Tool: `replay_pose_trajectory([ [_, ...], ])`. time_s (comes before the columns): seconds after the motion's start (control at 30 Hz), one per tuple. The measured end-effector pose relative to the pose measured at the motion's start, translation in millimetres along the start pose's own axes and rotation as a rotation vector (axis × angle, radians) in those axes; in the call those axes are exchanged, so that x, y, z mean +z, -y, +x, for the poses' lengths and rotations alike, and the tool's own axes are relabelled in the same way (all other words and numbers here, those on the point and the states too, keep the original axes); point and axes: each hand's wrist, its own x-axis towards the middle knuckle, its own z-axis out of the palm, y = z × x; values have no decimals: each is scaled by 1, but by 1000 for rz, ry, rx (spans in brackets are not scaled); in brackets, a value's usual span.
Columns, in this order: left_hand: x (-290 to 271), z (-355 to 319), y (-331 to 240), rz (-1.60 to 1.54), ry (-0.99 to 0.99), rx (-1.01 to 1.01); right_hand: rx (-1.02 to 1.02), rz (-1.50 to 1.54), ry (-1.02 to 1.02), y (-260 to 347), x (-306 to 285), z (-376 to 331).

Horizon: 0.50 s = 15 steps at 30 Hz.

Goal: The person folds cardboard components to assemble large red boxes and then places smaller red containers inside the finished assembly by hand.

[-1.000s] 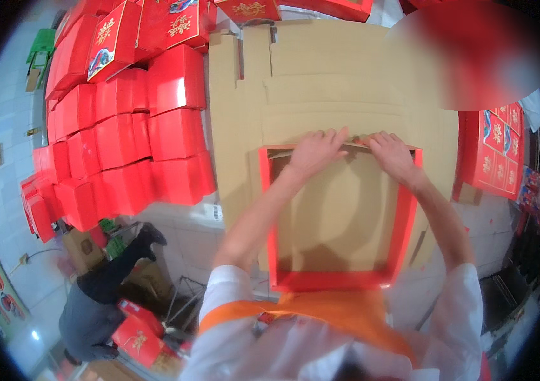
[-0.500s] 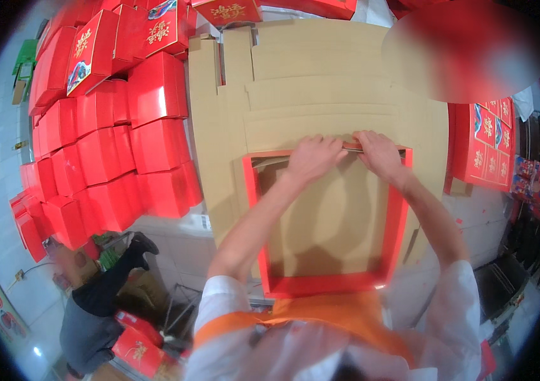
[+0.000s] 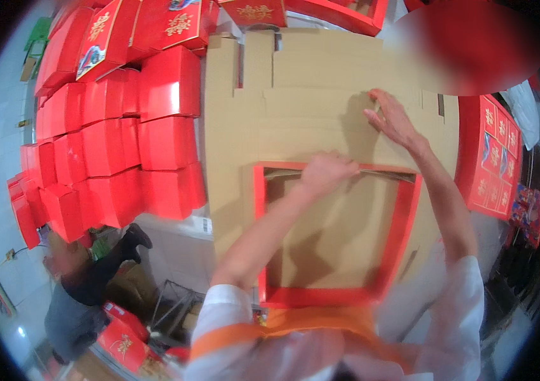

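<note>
A shallow red cardboard box (image 3: 403,222) with a plain brown inside lies in front of me, its near wall close to my orange apron (image 3: 320,317). My left hand (image 3: 330,173) is closed over the middle of the far wall, fingers bent around its top edge. A brown inner flap (image 3: 282,172) shows along that wall, beside the hand. Beyond the box, my right hand (image 3: 393,120) is off it, above the cardboard sheet (image 3: 320,133), thumb and fingers apart. Its fingertips look reddish; I cannot tell why.
Stacked red boxes (image 3: 111,152) crowd the left side. Another open red tray (image 3: 346,16) lies at the far edge. Red printed cartons (image 3: 489,159) stand at the right. A co-worker (image 3: 79,311) is low at the lower left, near a red gift box (image 3: 120,343).
My right hand has let go of the far wall and moved up and away from the box. My left hand stays on that wall. The whole view has shifted slightly.
</note>
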Motion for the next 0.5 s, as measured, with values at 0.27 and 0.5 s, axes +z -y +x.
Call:
replay_pose_trajectory([
  [0.27,-6,-2,4,-2,102,-34,-35,-7,813,55,-74,53],
  [0.5,15,-27,-9,-125,105,-193,-36,-30,252,100,-39,-90],
])
